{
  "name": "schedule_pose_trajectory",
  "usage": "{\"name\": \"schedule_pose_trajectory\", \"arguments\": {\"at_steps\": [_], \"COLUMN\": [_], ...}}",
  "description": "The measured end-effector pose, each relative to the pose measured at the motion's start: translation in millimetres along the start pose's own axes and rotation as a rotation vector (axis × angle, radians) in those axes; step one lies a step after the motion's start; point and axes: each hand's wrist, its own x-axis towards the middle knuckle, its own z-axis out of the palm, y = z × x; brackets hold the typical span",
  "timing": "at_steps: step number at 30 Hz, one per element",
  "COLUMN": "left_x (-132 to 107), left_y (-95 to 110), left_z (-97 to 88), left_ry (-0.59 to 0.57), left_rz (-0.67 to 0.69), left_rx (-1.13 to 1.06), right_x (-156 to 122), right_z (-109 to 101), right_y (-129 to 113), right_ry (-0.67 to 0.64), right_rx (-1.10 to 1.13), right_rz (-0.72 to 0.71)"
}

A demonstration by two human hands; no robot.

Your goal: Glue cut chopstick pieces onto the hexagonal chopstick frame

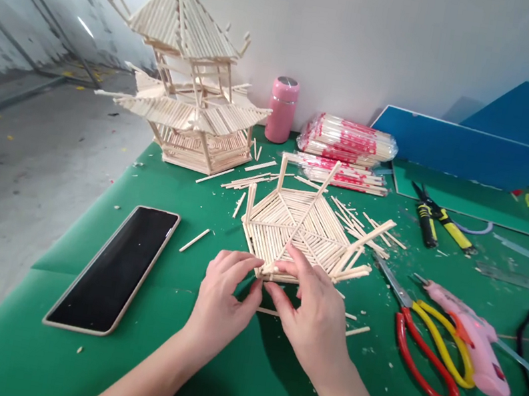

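A hexagonal base of thin wooden sticks rests on the green table, with paired sticks standing or leaning at several of its corners. At its near-left corner, my left hand pinches the edge between thumb and fingers. Close beside it, my right hand grips the same near edge, its index finger reaching over the surface. A small stick end shows between the fingertips; the rest of that spot is covered. Loose sticks lie around the base.
A stick pagoda stands back left, beside a pink bottle and wrapped stick bundles. A phone lies left. Scissors, a pink glue gun and pliers lie right. Blue boards lean behind.
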Motion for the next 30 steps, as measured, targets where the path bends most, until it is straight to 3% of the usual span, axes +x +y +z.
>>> {"name": "schedule_pose_trajectory", "arguments": {"at_steps": [30], "left_x": [3.0], "left_y": [1.1], "left_z": [0.7], "left_ry": [-0.024], "left_rz": [-0.016], "left_rx": [0.017], "right_x": [3.7], "right_z": [1.4], "right_y": [-0.8], "right_ry": [0.053], "right_rx": [-0.004], "right_rz": [0.004]}}
